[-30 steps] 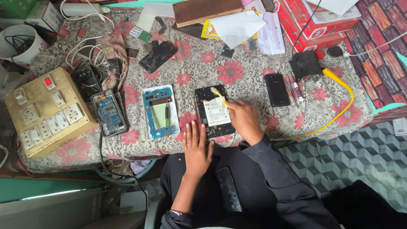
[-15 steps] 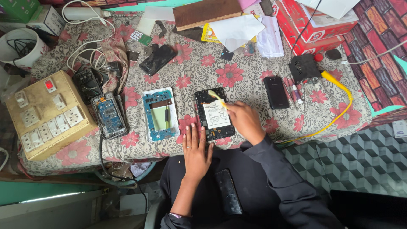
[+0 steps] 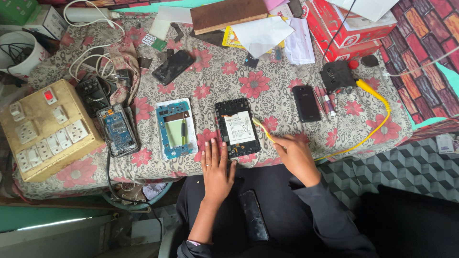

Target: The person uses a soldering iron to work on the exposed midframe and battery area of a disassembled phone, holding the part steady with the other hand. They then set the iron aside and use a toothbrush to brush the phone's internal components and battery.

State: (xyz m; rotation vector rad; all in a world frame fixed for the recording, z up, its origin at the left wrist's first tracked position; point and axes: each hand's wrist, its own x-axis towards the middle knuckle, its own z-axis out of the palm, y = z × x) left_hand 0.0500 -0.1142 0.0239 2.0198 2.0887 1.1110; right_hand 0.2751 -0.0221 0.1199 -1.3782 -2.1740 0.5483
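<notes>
— Head view: opened tablet [image 3: 237, 127] lies on the floral bench [image 3: 287, 95], long axis running away from the person, white battery showing.

— Hands?

— Left hand [image 3: 216, 167] flat, fingers spread, touching the tablet's near-left corner. Right hand [image 3: 296, 155] just right of it, fingers clamped on a yellow pry tool [image 3: 264, 130], tip at the right edge.

— Containers?

— White cup [image 3: 16, 50], far left, holds dark cables. Red box [image 3: 351, 26] holds white papers.

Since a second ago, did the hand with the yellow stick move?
Yes. The right hand with the yellow tool has slid rightward, off the opened tablet it lay on before; only the tool's tip now reaches the tablet's right edge.
</notes>
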